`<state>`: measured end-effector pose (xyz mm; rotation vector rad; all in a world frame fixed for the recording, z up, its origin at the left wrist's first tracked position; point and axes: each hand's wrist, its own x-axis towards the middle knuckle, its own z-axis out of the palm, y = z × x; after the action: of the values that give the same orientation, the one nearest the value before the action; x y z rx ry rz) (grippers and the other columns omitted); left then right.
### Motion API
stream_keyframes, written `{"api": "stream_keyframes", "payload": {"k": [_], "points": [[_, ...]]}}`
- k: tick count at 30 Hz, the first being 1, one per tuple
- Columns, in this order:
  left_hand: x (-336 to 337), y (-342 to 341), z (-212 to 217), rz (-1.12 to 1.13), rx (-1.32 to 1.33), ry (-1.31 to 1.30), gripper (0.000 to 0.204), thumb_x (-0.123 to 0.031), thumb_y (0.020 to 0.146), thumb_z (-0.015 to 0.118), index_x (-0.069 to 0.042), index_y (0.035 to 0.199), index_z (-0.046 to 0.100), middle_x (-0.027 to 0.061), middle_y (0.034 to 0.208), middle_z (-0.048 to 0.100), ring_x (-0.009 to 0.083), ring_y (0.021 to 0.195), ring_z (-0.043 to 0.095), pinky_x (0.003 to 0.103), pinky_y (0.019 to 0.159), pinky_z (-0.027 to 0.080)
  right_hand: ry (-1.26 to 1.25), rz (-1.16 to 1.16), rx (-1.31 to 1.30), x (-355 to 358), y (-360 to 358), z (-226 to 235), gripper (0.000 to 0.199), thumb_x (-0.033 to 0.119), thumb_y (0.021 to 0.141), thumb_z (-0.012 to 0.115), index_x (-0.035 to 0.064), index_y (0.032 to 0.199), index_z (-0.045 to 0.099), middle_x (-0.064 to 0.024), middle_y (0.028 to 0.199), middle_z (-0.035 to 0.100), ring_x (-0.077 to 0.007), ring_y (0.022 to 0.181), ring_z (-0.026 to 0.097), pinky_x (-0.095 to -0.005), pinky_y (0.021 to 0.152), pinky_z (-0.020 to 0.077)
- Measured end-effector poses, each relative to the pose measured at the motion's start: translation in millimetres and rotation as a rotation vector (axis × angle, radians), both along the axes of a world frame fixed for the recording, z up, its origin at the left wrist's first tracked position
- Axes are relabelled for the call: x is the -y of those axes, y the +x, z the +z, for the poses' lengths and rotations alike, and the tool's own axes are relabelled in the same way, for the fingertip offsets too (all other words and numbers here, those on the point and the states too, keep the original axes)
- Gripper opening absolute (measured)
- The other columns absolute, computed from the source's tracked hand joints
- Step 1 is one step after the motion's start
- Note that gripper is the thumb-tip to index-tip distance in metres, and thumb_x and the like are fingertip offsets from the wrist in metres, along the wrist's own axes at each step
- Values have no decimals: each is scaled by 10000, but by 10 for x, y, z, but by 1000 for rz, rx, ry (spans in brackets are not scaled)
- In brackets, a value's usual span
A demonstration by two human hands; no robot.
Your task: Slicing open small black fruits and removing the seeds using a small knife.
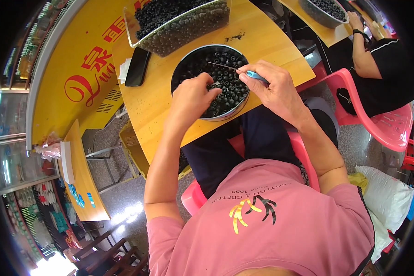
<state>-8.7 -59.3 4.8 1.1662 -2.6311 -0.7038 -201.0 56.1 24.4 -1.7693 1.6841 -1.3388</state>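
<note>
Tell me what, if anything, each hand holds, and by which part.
The right hand holds a thin tool by its blue handle; left hand: cannot tell.

Dark pieces (227, 83) crowd bowl (225, 116); thin pick (255, 76) slants above.

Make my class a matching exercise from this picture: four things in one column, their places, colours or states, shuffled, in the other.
1. round bowl
2. blue-handled tool
3. phone
4. shirt

A. pink
B. black, lying on the table
C. containing small dark pieces
D. held in the right hand

Pairs: 1-C; 2-D; 3-B; 4-A
</note>
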Motion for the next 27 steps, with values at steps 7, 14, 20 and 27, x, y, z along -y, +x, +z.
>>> {"api": "stream_keyframes", "payload": {"k": [7,14,20,27], "points": [[-1,-90,-41,-61,-59,-47,275,-214,810,715,-34,1001,633,155,868,678,277,778,655,373,691,493,26,13,44,-11,-60,-35,203,136,913,646,-34,1023,664,-97,869,658,-140,760,611,-242,689,475],[-256,6,263,21,-702,588,232,-90,889,675,18,1086,616,27,940,671,56,851,605,189,734,471,217,120,511,18,97,-5,313,235,964,601,-47,1089,648,-29,894,650,-78,867,604,-235,785,494],[-457,25,474,99,-893,737,182,-47,899,657,10,1068,623,-4,894,638,19,766,558,164,665,439,165,203,710,66,234,-17,270,235,950,627,-15,1046,663,-1,886,648,-63,837,589,-212,815,461],[-461,70,214,46,-847,502,186,-21,876,685,23,1047,630,-16,895,595,-32,686,479,130,551,351,202,247,845,78,348,61,232,232,929,658,27,1038,667,54,773,583,-10,678,496,-166,584,372]]}}
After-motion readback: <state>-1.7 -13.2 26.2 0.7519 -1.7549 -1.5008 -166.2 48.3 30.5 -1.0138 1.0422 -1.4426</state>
